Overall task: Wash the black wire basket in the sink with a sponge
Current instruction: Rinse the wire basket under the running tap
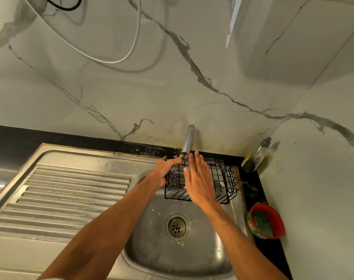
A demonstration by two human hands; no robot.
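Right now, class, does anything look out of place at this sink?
The green scrub pad sits unused in the red tub; the left hand grips the black wire basket, the right hand holds nothing.

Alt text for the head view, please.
A person's left hand grips the rim of a black wire basket in a steel sink under the tap, the open right hand flat over it. A green sponge sits in a red tub beside the sink, at right.

1 wide-angle head view looks down, close over the stainless-steel sink basin [162, 253], facing the white veined wall [172, 87].
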